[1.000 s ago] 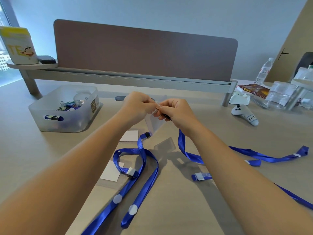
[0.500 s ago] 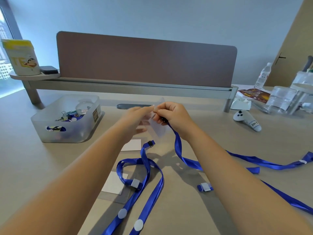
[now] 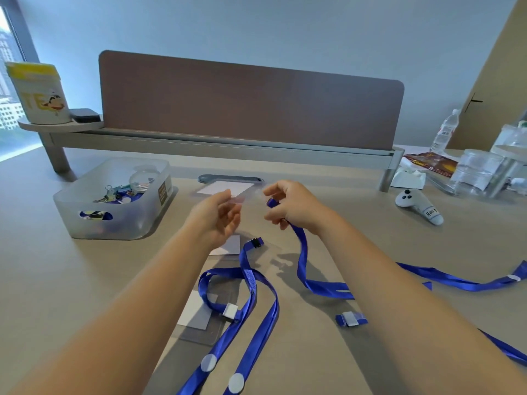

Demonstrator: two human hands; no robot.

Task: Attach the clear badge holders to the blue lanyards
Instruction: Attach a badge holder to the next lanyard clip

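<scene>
The left hand is raised above the tabletop with its fingers loosely curled, pinching the near edge of a clear badge holder between thumb and fingertips; the holder is so transparent that its outline is hard to trace, though it seems to reach toward the other hand. The right hand is closed around the end of a blue lanyard, the tip poking up beside the thumb. The two hands are near each other but apart, and holder and lanyard end do not visibly touch.

From the right hand the lanyard hangs down to the tabletop and runs off to the right. A second blue lanyard lies looped below the left hand, its black clip resting on the surface, the strap crossing another clear holder with a white card lying flat. A further white card lies beyond the hands.

To the left stands a translucent bin holding binder clips and small items. On the right lies a white controller, with plastic jars behind it. A brown divider panel spans the back.
</scene>
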